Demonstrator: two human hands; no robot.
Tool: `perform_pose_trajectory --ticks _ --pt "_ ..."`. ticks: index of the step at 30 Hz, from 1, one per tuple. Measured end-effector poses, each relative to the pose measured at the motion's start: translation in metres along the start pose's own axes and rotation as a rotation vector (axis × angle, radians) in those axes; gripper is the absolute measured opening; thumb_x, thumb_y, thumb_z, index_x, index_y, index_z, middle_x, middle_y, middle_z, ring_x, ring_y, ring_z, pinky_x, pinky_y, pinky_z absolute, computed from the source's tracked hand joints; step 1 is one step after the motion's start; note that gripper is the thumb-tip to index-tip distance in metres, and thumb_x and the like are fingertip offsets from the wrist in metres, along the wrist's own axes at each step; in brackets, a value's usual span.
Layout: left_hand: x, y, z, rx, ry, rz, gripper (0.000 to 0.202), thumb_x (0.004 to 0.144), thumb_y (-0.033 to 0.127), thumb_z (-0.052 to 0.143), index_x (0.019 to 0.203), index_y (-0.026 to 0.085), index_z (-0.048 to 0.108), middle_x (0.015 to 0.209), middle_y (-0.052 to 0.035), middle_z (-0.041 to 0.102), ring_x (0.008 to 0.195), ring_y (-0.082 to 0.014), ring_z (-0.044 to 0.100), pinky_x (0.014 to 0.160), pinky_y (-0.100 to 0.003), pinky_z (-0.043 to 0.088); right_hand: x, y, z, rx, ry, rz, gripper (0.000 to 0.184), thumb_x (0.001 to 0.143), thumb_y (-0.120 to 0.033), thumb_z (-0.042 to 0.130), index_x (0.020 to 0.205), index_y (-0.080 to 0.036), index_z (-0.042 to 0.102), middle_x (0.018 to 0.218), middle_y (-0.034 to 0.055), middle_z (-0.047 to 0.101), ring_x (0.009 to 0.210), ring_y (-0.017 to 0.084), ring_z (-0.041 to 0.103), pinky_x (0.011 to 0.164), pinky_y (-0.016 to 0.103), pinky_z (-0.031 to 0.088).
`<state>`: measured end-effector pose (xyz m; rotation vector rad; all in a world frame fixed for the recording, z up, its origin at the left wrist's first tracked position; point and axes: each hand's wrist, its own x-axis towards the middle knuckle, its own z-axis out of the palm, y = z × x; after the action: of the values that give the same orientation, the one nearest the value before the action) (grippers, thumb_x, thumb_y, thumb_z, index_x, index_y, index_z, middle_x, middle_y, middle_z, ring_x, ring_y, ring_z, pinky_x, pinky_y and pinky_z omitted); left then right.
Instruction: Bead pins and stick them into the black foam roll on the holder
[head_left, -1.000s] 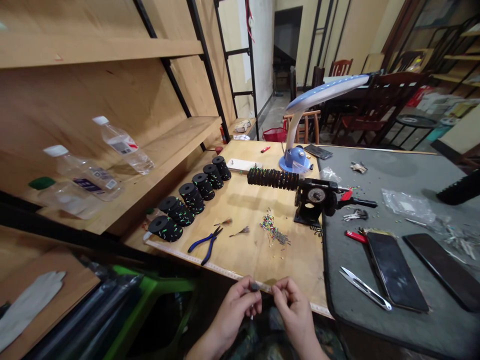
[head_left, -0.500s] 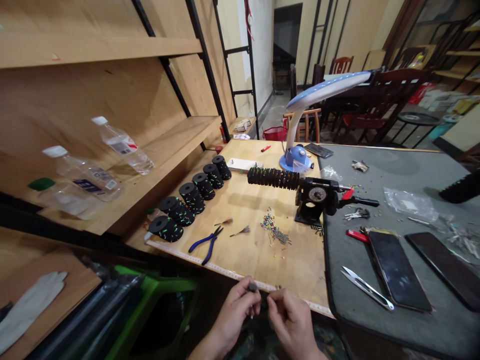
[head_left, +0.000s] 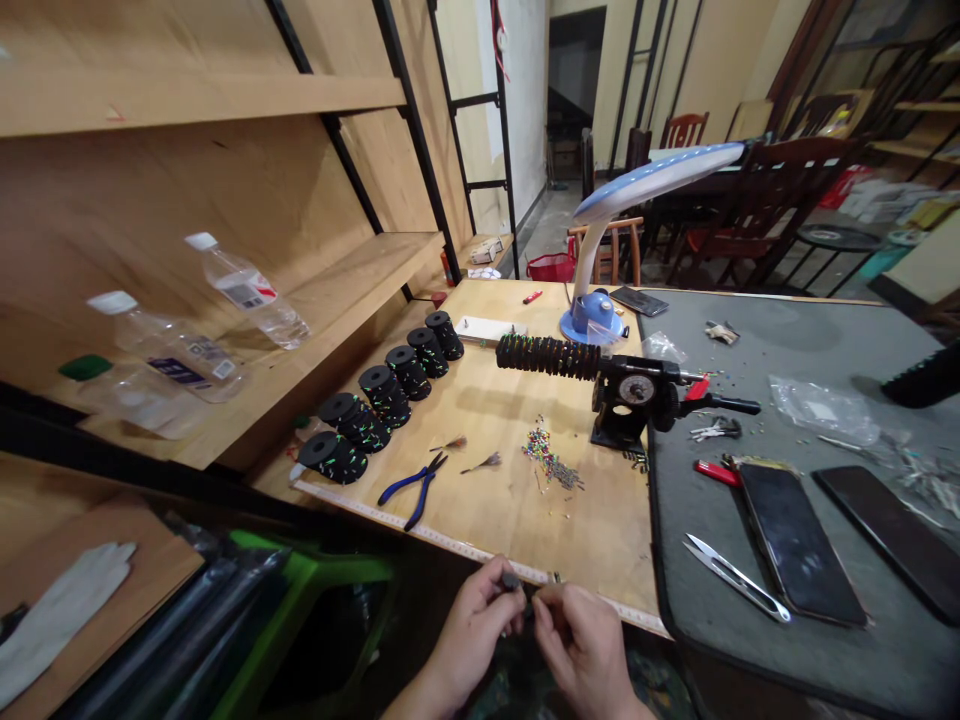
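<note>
My left hand (head_left: 480, 617) is at the table's front edge, its thumb and fingers pinched on a small dark piece (head_left: 511, 580) whose kind I cannot make out. Close beside it, my right hand (head_left: 581, 630) has its fingertips pressed together; whatever they hold is hidden. Beyond the hands lies a pile of small coloured beads (head_left: 538, 447) with short grey metal pieces (head_left: 564, 474) next to it. Two small feather-like tufts (head_left: 487, 461) rest left of the pile. Blue-handled pliers (head_left: 417, 490) lie partly spread near the front edge.
Black spools (head_left: 332, 457) stand in a row at left. A black winding device (head_left: 634, 390) and a blue desk lamp (head_left: 592, 315) stand behind the beads. On the grey mat (head_left: 720, 580) are thread snips (head_left: 735, 577) and two phones (head_left: 801, 540). Bottles (head_left: 180, 360) lie on the left shelf.
Both hands stay at the table edge and have shifted only slightly, the right fingertips a little closer to the left hand. The things on the table have not moved.
</note>
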<state>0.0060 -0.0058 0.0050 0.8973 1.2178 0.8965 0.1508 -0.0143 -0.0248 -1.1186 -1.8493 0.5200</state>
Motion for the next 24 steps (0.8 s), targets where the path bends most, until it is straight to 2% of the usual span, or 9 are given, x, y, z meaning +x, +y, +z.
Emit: perform_pose_trajectory --ticks 6,10,16,20,24 --pt "0.001 -0.003 -0.001 -0.027 -0.003 -0.018 0.007 0.069 0.018 0.054 0.064 0.018 0.049 0.054 0.0050 0.048 0.052 -0.0101 0.042 0.054 -0.022 0.035 -0.001 0.002 0.002 -0.009 0.010 -0.006 0.016 0.086 -0.016 0.050 0.072 -0.020 0.057 0.055 -0.0009 0.060 0.047 0.012 0.055 0.048 0.021 0.036" --pt "-0.001 -0.003 -0.002 -0.047 -0.024 -0.027 0.009 0.071 0.020 0.058 0.065 0.018 0.051 0.054 0.0051 0.048 0.052 -0.0102 0.043 0.054 -0.022 0.035 -0.002 0.004 0.003 -0.005 -0.032 0.032 0.015 0.086 -0.017 0.050 0.074 -0.019 0.059 0.058 0.0003 0.062 0.050 0.013 0.057 0.050 0.021 0.038" --pt "-0.004 0.004 -0.001 0.015 -0.046 0.005 0.018 0.075 0.030 0.065 0.068 0.017 0.054 0.057 0.0040 0.050 0.056 -0.0115 0.047 0.057 -0.022 0.036 0.001 0.003 0.004 0.188 -0.117 0.306 0.021 0.089 -0.027 0.051 0.074 -0.019 0.063 0.057 -0.0006 0.063 0.048 0.012 0.054 0.049 0.021 0.038" --pt "-0.005 0.006 0.000 0.068 -0.055 0.024 0.016 0.078 0.028 0.063 0.070 0.017 0.055 0.060 0.0029 0.053 0.060 -0.0128 0.050 0.061 -0.023 0.038 0.003 0.003 0.005 0.383 -0.131 0.495 0.029 0.086 -0.039 0.054 0.071 -0.017 0.064 0.055 -0.0007 0.061 0.048 0.012 0.050 0.048 0.021 0.038" --pt "-0.005 0.003 0.000 0.133 -0.049 0.065 0.014 0.080 0.025 0.060 0.070 0.017 0.055 0.061 0.0020 0.054 0.063 -0.0138 0.050 0.063 -0.024 0.040 0.006 0.002 0.004 0.495 -0.131 0.594 0.033 0.082 -0.045 0.058 0.069 -0.016 0.065 0.055 -0.0007 0.060 0.049 0.012 0.048 0.049 0.021 0.037"
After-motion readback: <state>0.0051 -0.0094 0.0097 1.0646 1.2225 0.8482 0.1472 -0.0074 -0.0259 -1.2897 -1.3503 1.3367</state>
